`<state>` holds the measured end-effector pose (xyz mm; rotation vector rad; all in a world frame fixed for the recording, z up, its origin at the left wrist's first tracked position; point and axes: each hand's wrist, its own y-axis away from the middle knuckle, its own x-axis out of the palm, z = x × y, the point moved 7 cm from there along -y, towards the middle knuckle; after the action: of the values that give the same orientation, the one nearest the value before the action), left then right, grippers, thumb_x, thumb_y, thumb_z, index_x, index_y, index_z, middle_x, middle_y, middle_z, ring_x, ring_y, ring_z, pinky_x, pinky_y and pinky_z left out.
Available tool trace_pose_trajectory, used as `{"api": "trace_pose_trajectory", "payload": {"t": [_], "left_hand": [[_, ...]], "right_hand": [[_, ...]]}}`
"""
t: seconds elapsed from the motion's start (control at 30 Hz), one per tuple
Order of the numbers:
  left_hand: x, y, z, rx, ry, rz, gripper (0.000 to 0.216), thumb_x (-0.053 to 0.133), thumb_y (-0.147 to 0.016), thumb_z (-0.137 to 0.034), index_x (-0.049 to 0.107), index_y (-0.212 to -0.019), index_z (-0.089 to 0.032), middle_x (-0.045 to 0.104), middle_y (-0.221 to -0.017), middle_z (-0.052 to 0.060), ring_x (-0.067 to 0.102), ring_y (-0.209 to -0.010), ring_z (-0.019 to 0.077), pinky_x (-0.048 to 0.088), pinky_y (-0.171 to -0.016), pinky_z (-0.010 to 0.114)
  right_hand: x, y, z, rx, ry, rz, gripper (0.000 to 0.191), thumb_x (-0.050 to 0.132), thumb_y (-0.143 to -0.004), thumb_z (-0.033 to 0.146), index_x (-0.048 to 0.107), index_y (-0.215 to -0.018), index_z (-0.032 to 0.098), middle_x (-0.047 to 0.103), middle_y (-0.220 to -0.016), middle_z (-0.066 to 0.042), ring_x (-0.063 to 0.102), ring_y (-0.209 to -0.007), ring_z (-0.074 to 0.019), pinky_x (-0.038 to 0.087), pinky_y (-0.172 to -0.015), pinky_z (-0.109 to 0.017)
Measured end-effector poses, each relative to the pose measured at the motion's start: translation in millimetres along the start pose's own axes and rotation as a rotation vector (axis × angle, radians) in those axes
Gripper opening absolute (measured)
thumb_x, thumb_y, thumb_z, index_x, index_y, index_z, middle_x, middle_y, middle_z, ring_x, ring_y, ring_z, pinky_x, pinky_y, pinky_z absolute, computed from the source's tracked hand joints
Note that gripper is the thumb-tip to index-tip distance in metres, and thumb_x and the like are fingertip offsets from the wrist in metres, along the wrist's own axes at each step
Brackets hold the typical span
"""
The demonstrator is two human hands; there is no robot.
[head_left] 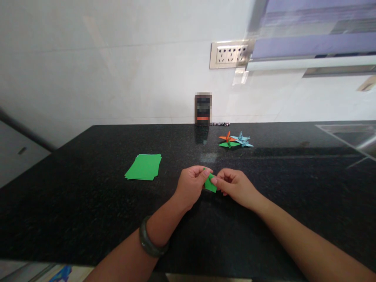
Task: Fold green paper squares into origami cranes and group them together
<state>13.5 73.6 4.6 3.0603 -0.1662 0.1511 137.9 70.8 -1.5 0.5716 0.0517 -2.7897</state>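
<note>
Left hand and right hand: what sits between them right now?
In the head view, a small green paper piece sits between the left hand and the right hand, pinched by both.

A black, finely speckled, glossy surface (96, 203) carries a loose stack of green paper sheets (143, 167), their edges slightly out of line. Well to the right of the stack and farther back sits a close cluster of folded paper cranes: an orange crane (228, 138), a green crane (229, 144) and light-blue cranes (241, 138). Behind the stack and to its right stands a pixelated upright object (203, 109), with a beaded string (221, 124) just beside it. Far right of the stack, a sink (340, 139) is set into the surface.
</note>
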Motion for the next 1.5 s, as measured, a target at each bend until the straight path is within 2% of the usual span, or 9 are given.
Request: {"api": "trace_pose_trajectory", "payload": {"t": [0.3,0.63,0.8,1.1,1.17,1.3,1.5], "left_hand": [[2.6,0.9,1.1,-0.017,0.036,0.025,0.02,0.066,-0.067,-0.031,0.063,-0.07,-0.011,0.059,-0.056,0.0,0.05,-0.049,0.0075,0.037,-0.048,0.019],[4.5,1.2,3.6,-0.049,0.045,0.051,0.024,0.069,-0.064,-0.035,0.064,-0.068,-0.012,0.06,-0.057,0.0,0.051,-0.05,0.0091,0.04,-0.049,0.021],[1.4,0.9,7.4,-0.076,0.004,0.005,0.024,0.064,-0.068,-0.035,0.064,-0.066,-0.011,0.06,-0.056,0.002,0.051,-0.048,0.0093,0.039,-0.047,0.022],[5.1,5.4,13.2,-0.268,0.23,0.011,0.029,0.062,-0.068,-0.041,0.062,-0.072,-0.012,0.06,-0.06,0.002,0.055,-0.051,0.0123,0.047,-0.052,0.028],[4.3,4.7,12.4,-0.251,0.175,0.015,0.033,0.061,-0.069,-0.045,0.061,-0.072,-0.012,0.058,-0.06,0.001,0.055,-0.053,0.0119,0.046,-0.052,0.027],[4.1,2.5,6.2,-0.11,0.01,0.056,0.035,0.065,-0.065,-0.046,0.057,-0.058,-0.013,0.051,-0.051,-0.002,0.047,-0.048,0.0084,0.038,-0.048,0.022],[-1.1,2.0,0.1,0.017,-0.139,-0.02,0.039,0.064,-0.067,-0.043,0.049,-0.047,-0.014,0.04,-0.043,-0.005,0.034,-0.043,0.0063,0.025,-0.042,0.021]], "right_hand": [[-0.7,-1.0,2.9,-0.003,0.098,0.0,0.03,0.053,-0.076,0.039,0.053,-0.056,0.016,0.055,-0.051,0.0,0.047,-0.045,-0.0087,0.035,-0.043,-0.02],[1.0,1.2,0.9,0.024,0.046,0.035,0.03,0.057,-0.075,0.038,0.053,-0.054,0.016,0.056,-0.05,0.0,0.047,-0.043,-0.008,0.036,-0.043,-0.019],[2.8,1.1,2.6,0.024,0.021,0.046,0.028,0.06,-0.073,0.036,0.053,-0.055,0.016,0.056,-0.05,0.001,0.047,-0.044,-0.0076,0.037,-0.044,-0.019],[4.3,1.1,1.8,0.062,-0.209,0.114,0.035,0.062,-0.07,0.046,0.051,-0.059,0.015,0.05,-0.048,0.004,0.044,-0.043,-0.0061,0.035,-0.043,-0.018],[3.8,1.2,1.3,0.066,-0.229,0.113,0.037,0.062,-0.07,0.048,0.051,-0.059,0.015,0.05,-0.049,0.004,0.044,-0.043,-0.006,0.036,-0.043,-0.018],[5.0,1.3,1.4,0.059,-0.225,0.122,0.038,0.061,-0.071,0.05,0.051,-0.059,0.015,0.051,-0.051,0.003,0.045,-0.045,-0.0065,0.038,-0.045,-0.019],[11.8,4.3,8.3,-0.001,-0.088,0.118,0.039,0.055,-0.075,0.052,0.052,-0.063,0.016,0.051,-0.055,0.002,0.047,-0.047,-0.0079,0.039,-0.045,-0.02]]}}
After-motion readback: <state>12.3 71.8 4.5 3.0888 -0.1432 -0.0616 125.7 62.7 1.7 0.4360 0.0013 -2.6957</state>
